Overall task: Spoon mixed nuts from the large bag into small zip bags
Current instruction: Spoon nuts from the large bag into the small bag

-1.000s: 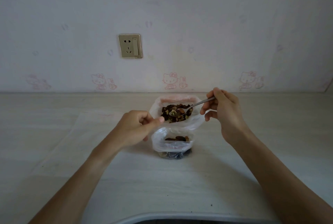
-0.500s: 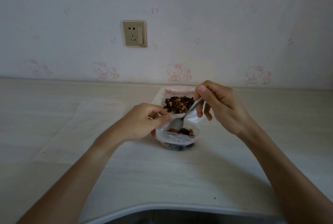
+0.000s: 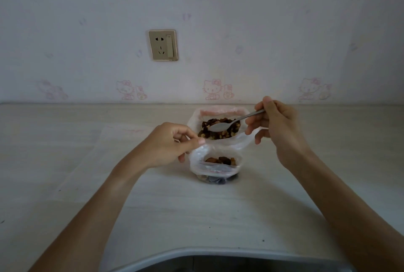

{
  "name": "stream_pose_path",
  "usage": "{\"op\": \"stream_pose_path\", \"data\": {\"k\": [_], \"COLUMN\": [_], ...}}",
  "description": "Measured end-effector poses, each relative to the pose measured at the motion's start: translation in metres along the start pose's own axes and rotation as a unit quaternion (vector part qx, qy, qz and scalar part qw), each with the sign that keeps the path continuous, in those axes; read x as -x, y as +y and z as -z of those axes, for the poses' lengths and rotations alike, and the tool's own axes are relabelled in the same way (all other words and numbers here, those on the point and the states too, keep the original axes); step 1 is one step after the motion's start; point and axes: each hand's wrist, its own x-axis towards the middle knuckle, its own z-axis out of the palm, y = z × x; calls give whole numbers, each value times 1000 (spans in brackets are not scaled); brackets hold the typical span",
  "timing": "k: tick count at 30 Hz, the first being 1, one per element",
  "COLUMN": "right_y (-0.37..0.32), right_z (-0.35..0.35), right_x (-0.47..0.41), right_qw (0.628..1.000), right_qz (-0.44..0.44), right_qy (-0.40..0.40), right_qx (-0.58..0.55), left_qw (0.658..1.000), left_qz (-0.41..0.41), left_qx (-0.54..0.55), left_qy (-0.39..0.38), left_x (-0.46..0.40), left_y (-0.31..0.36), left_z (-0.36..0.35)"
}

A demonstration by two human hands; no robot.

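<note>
Spoon is now sitting back over the large bag, bowl looking empty; half a second earlier it was tipping into the small zip bag. Likely that load is delivered and the next scoop is starting. Right hand is pinching the spoon handle, fingers curled. Left hand is closed on the small bag's rim, holding the mouth open, same as before. Small bag is standing on the worktop just in front of the large one, partly filled with nuts.
</note>
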Motion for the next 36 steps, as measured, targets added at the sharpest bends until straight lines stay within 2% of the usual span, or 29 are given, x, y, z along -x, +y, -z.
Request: {"op": "stream_pose_path", "data": {"k": [2,4,6,7,10,12,17,22,36], "right_y": [5,10,16,19,29,34,40,42,45], "right_z": [1,0,-3,-5,-11,-16,-19,-23,-26], "right_x": [-2,-4,-4,-5,-5,-4,-5,-4,-2], "right_qw": [999,999,998,997,992,988,982,976,974], "right_qz": [-30,-34,-31,-28,-10,0,-14,4,10], "right_qy": [16,19,14,8,-18,-35,-86,-92,-71], "right_qx": [3,21,49,66,122,147,170,196,215], "left_qw": [996,978,960,961,972,974,971,965,965], "left_qz": [13,22,36,46,77,66,-2,-37,-52], "left_qx": [11,-12,-51,-62,-123,-147,-125,-127,-90], "left_qy": [88,207,271,266,184,162,205,228,239], "left_x": [-6,-17,-28,-34,-50,-57,-56,-52,-50], "left_y": [-4,-10,-12,-12,-10,-12,-17,-11,-11], "left_z": [0,-2,-4,-5,-8,-14,-27,-28,-31]}}
